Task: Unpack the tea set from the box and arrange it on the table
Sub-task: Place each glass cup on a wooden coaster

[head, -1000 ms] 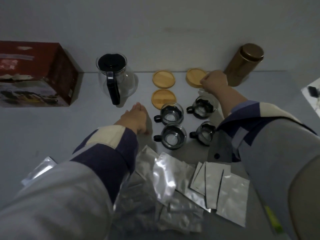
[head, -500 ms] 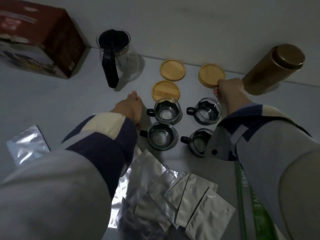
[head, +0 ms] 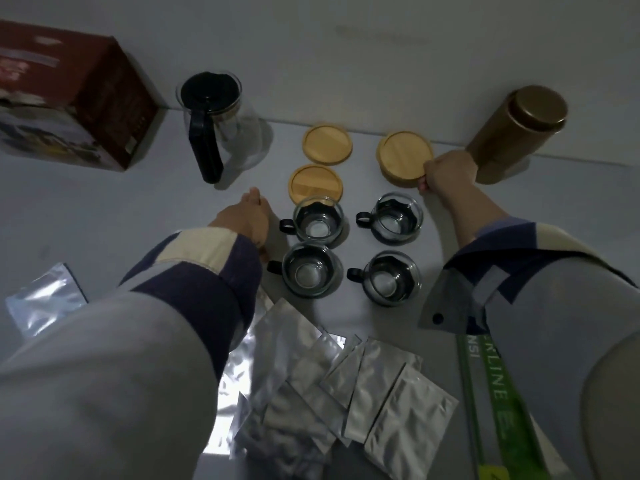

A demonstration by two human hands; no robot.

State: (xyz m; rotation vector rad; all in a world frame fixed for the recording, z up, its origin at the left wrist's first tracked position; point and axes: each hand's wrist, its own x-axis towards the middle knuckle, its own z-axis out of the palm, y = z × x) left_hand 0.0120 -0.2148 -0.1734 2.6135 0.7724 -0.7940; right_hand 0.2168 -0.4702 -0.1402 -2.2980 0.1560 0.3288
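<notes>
The right hand point(head: 446, 171) pinches the near rim of a wooden coaster point(head: 404, 156) on the desk point(head: 104, 209), just behind the four glass cups point(head: 318, 221). It looks stiff and light; gripping the raised edge suits it. The left hand point(head: 247, 216) rests empty, fingers loosely extended, left of the cups.

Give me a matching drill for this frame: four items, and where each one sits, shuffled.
Items:
1. red box
2. glass teapot
3. gold canister
4. foil pouches

Places:
A. far right, against the wall
B. near edge, in front of the cups
C. far left corner
D. between the box and the wooden coasters

Pairs: 1-C, 2-D, 3-A, 4-B
</notes>
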